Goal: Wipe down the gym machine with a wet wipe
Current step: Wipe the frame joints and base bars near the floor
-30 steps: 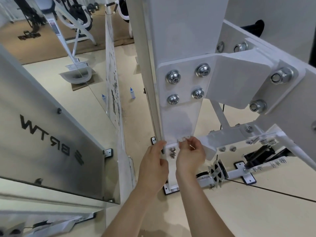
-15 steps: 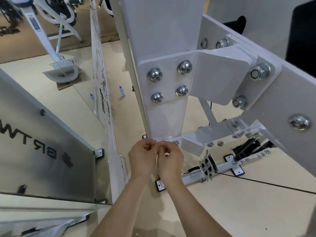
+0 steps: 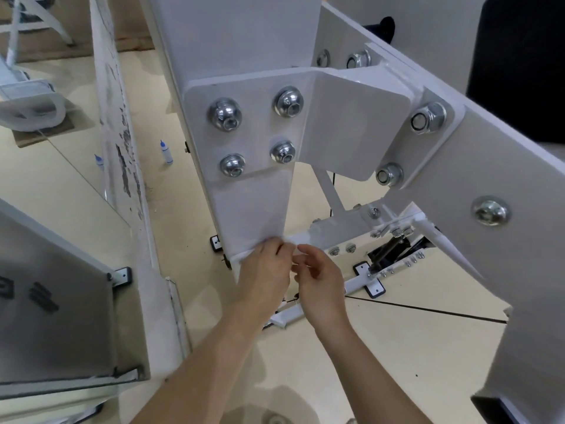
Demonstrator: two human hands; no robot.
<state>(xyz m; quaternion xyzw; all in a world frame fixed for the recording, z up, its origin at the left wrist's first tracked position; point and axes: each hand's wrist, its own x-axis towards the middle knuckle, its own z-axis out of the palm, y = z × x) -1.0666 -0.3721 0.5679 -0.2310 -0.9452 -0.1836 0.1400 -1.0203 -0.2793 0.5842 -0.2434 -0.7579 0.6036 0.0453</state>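
Head camera: A person's bare left hand (image 3: 264, 270) and right hand (image 3: 321, 283) met at the centre of the frame, just below the foot of the white-painted steel gym machine (image 3: 253, 209), whose upright post rose to a white bracket plate (image 3: 351, 123) studded with four domed silver bolts (image 3: 224, 114). A small pale wet wipe (image 3: 294, 266) showed only as a sliver between the two hands, hard to tell apart from the paint behind it. The right thumb and forefinger were closed on that sliver. The left hand's fingers were turned away from the camera, so its grip could not be told.

The hold looked slight, and a damp scrap pinched this lightly could slip to the beige floor (image 3: 428, 362) at lower right and pick up grit. Higher up, the bolt heads and the plate's edges seemed likely to snag or tear the wipe, or to scrape knuckles on a fast pass. White wipe on white paint could also leave missed patches unnoticed.
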